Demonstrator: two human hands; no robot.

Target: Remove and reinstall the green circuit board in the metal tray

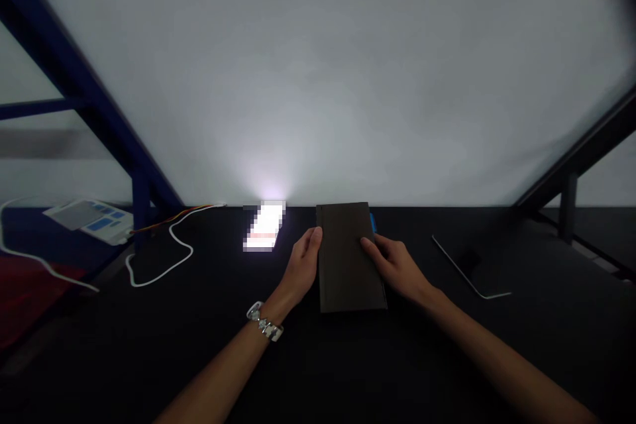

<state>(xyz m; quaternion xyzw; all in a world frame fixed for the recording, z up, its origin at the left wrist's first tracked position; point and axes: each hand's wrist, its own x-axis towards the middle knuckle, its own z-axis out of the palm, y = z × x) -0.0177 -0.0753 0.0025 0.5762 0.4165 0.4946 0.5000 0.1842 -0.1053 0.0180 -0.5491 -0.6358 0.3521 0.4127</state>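
Book cover [350,271] looks matt, smooth. Bracelet [265,323]: polished, glinting metal. Tabletop [348,364] reads matt. Wall [397,112]: smooth, matt. Slab [474,265] appears glossy, glass-like. White cable [191,250]: plastic-looking. Blue frame [94,96] resembles painted metal.

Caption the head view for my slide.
Left hand and right hand hold a dark book at a black table, glowing screen nearby.
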